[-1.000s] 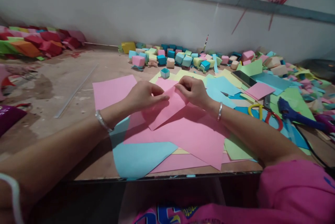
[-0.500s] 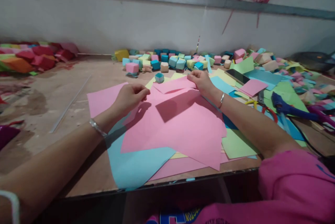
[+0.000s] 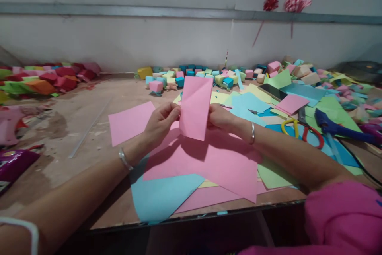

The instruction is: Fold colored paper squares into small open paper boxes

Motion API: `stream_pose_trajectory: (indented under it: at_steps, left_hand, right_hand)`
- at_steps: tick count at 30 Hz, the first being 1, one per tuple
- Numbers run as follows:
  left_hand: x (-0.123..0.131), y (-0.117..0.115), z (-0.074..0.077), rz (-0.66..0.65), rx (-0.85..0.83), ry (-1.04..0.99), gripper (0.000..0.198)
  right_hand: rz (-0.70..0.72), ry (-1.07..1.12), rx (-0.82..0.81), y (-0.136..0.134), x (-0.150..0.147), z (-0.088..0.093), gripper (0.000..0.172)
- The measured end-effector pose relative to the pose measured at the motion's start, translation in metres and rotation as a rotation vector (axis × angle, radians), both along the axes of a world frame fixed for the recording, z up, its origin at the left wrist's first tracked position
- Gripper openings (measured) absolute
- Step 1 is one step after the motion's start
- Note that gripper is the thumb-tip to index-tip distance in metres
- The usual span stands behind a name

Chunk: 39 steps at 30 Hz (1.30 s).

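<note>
A pink paper piece [image 3: 195, 108] stands upright between my hands, above the stack of sheets. My left hand [image 3: 162, 121] pinches its left edge between thumb and fingers. At the right edge, my right hand [image 3: 221, 117] grips it, its fingertips partly hidden behind the paper. Large pink sheets [image 3: 227, 171] lie under my hands, with a light blue sheet [image 3: 164, 195] beneath them. Left of the stack, near my left wrist, lies a smaller pink paper [image 3: 131, 123].
Yellow and red-handled scissors [image 3: 312, 137], a blue-handled tool [image 3: 337, 125] and a dark phone [image 3: 273, 92] lie on the right among coloured papers. Small paper boxes [image 3: 156, 86] line the wall. A pink glue gun [image 3: 8, 125] sits at left; the table's front edge [image 3: 179, 218] is near.
The pink paper has turned from nearly flat to upright. My left hand has moved right and taken its edge; my right hand has come lower and slightly left.
</note>
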<state>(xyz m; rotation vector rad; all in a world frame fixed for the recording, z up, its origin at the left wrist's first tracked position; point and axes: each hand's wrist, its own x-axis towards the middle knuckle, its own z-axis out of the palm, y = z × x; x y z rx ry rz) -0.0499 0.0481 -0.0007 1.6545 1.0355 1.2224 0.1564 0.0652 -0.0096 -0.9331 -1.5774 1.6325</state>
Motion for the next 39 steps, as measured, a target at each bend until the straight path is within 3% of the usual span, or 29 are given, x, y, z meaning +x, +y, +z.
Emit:
stream_pose_trajectory:
  at_steps: [5, 8, 17, 20, 24, 30, 33, 36, 39]
  left_hand:
    - [0.004, 0.002, -0.009, 0.078, -0.026, -0.006, 0.024]
    - [0.0, 0.007, -0.012, 0.149, -0.009, 0.01, 0.022]
    - [0.004, 0.002, -0.014, 0.102, -0.106, 0.061, 0.017]
    - [0.007, -0.006, -0.007, 0.018, -0.13, 0.021, 0.039]
    - [0.008, -0.017, 0.005, -0.215, -0.135, -0.025, 0.06]
    - [0.013, -0.033, 0.008, -0.431, -0.304, -0.218, 0.057]
    - [0.014, -0.025, 0.006, -0.304, -0.483, -0.383, 0.044]
    - [0.008, -0.007, 0.003, 0.009, -0.552, -0.478, 0.032]
    - [-0.001, 0.009, 0.0, 0.058, -0.626, -0.439, 0.031]
  right_hand:
    - [-0.09, 0.125, -0.1, 0.005, 0.0, 0.002, 0.011]
    - [-0.115, 0.191, -0.145, 0.007, 0.003, 0.006, 0.017]
    - [-0.422, 0.016, 0.329, -0.006, -0.005, 0.006, 0.034]
    - [-0.448, -0.021, 0.388, -0.011, -0.007, 0.006, 0.037]
    - [-0.359, 0.005, 0.393, -0.024, -0.012, 0.01, 0.038]
    - [-0.135, 0.047, 0.295, -0.043, -0.02, 0.021, 0.039]
    - [-0.158, 0.043, 0.295, -0.036, -0.015, 0.021, 0.033]
    - [-0.304, 0.044, 0.256, -0.019, -0.007, 0.016, 0.022]
    - [-0.393, -0.012, 0.158, -0.004, 0.0, 0.01, 0.015]
